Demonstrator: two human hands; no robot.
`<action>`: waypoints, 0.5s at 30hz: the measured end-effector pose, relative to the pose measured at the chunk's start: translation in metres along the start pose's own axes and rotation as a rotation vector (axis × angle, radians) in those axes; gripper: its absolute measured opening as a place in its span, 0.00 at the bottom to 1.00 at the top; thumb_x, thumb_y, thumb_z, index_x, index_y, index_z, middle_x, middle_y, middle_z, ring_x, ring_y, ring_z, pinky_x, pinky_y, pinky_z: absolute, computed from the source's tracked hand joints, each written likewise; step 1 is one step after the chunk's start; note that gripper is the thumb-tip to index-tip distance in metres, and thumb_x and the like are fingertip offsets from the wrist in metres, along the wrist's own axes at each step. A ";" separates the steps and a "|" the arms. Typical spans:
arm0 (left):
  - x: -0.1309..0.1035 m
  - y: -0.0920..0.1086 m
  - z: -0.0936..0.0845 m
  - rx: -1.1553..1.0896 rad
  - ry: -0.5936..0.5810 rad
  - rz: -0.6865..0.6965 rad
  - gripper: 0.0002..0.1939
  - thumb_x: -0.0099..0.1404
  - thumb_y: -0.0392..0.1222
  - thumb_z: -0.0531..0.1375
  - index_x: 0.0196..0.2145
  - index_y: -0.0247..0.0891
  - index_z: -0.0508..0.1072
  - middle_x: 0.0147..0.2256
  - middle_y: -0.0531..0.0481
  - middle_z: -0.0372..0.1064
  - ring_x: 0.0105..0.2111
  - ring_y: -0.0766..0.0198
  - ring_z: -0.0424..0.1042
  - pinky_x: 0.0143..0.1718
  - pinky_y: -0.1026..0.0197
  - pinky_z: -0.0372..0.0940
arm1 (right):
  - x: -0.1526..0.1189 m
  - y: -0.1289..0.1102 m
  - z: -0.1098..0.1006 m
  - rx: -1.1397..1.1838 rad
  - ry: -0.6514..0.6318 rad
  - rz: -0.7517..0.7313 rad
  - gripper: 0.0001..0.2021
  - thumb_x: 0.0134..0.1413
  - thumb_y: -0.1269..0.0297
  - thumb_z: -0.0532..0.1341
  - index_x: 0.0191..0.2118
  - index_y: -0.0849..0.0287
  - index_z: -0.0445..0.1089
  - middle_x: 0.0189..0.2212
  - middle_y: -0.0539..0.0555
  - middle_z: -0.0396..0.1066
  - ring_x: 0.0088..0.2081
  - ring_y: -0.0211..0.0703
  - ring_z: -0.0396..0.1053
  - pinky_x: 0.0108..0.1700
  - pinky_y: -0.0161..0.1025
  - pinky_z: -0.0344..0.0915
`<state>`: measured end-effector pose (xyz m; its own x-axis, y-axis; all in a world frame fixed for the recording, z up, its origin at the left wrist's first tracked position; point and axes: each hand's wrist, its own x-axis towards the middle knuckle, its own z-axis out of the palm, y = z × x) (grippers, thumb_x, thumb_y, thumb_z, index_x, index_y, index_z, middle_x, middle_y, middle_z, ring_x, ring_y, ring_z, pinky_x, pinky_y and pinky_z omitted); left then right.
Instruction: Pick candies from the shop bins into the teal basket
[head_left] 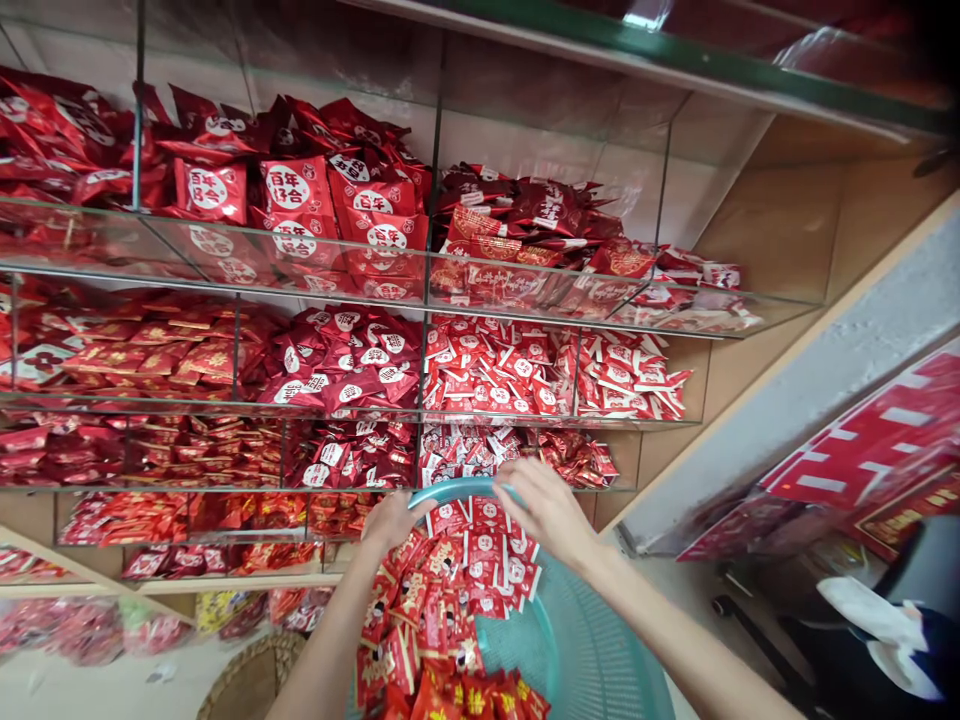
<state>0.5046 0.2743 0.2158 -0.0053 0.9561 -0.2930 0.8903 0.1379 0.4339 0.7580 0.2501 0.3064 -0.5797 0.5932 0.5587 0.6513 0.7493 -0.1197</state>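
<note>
A teal plastic basket (600,640) is in front of me at the bottom of the view, its far rim raised against the lower shelves. My left hand (391,522) is closed around that rim on the left. Further right, my right hand (544,505) grips the same rim, with its fingers curled over it. Inside the basket lie red-and-white packets (487,565), reaching up to the rim. Nearer to me are red and gold packets (420,600) and shiny red packets with yellow print (480,695). Bare teal mesh shows on the basket's right side.
Shelves with glass dividers hold red packets (292,195) in several rows. A glass shelf edge (720,60) crosses overhead. Below left are bagged goods (64,630) and a woven basket (247,680). At right are red printed sheets (877,430) and a white cloth-like item (877,620).
</note>
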 end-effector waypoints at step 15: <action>0.004 -0.003 0.003 -0.009 0.006 0.003 0.26 0.67 0.62 0.49 0.37 0.39 0.75 0.39 0.39 0.79 0.41 0.51 0.78 0.34 0.61 0.62 | 0.139 0.018 -0.033 -0.248 -0.267 0.617 0.25 0.56 0.49 0.62 0.50 0.66 0.66 0.42 0.67 0.74 0.45 0.55 0.72 0.46 0.46 0.63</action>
<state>0.5032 0.2763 0.2105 -0.0054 0.9581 -0.2863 0.8861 0.1373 0.4426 0.7056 0.3364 0.4094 -0.1495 0.9627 0.2256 0.9728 0.1840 -0.1408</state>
